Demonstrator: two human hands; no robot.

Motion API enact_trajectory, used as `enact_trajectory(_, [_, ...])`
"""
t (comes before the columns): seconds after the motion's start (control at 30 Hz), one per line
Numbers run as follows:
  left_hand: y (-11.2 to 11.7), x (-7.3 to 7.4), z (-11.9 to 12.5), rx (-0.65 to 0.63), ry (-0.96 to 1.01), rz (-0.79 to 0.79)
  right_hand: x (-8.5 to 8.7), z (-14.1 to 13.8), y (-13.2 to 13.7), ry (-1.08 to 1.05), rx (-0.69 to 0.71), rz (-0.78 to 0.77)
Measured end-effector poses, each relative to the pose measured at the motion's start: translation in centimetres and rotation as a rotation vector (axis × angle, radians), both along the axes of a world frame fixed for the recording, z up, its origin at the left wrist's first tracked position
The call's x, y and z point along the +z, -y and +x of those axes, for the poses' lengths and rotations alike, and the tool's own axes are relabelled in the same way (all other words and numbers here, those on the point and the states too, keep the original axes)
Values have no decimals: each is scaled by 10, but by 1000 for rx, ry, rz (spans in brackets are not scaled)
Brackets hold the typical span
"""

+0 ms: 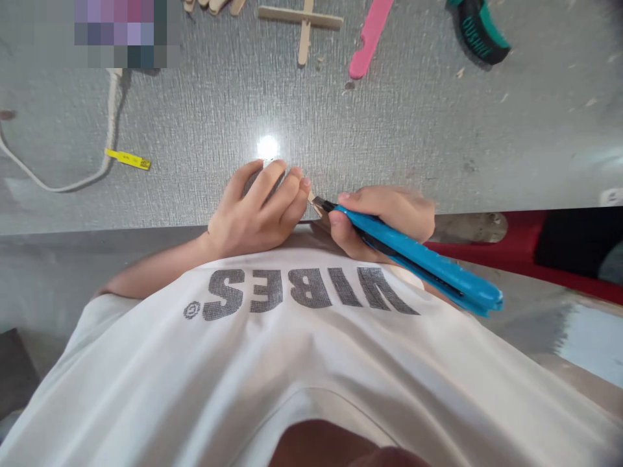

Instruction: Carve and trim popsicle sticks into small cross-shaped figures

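In the head view my right hand (pixel 389 211) is closed around a blue utility knife (pixel 423 256), its thumb and index finger near the blade end. The knife's dark tip meets a small pale wooden stick (pixel 314 202) close to the table's front edge. My left hand (pixel 265 207) rests at that edge with its fingers bent, holding the stick down; only a short end of the stick shows beside the fingertips, and the rest is hidden under the hand.
Farther back on the grey table (pixel 204 130) lie two crossed wooden sticks (pixel 304 42), a pink stick (pixel 370 42), several loose wooden sticks (pixel 217 5) and a black-and-green object (pixel 479 32). A white cable (pixel 109 123) with a yellow tag (pixel 129 159) runs along the left.
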State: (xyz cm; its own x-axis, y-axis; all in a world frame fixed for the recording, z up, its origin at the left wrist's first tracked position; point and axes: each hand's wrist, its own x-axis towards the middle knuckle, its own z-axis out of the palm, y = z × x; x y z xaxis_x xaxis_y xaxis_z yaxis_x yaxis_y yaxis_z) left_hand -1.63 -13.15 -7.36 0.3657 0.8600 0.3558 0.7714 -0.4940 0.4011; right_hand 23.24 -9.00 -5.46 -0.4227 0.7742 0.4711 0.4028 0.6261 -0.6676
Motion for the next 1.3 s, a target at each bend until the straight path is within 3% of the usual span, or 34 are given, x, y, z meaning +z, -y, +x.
enact_trajectory(0.07, [0, -1, 0, 8, -11, 17, -6, -4, -2, -119, -1, 234])
enact_trajectory(0.13, [1, -1, -1, 7, -20, 29, -11, -8, -2, -114, -48, 319])
enact_trajectory(0.3, [2, -1, -3, 1, -23, 40, -10, -11, 3, -28, -172, 346])
enact_trajectory(0.57, [0, 2, -1, -10, -50, 123, -6, -22, -5, -209, -9, 378])
enact_trajectory(0.73, [2, 3, -1, -7, -51, 53, -12, -21, -6, -172, -27, 421])
enact_trajectory(1.0, [4, 2, -2, -14, -38, 72, -13, -18, -3, -182, -16, 381])
enact_trajectory(1.3, [3, 5, -1, -4, -78, 200, -5, -23, -8, -188, 27, 432])
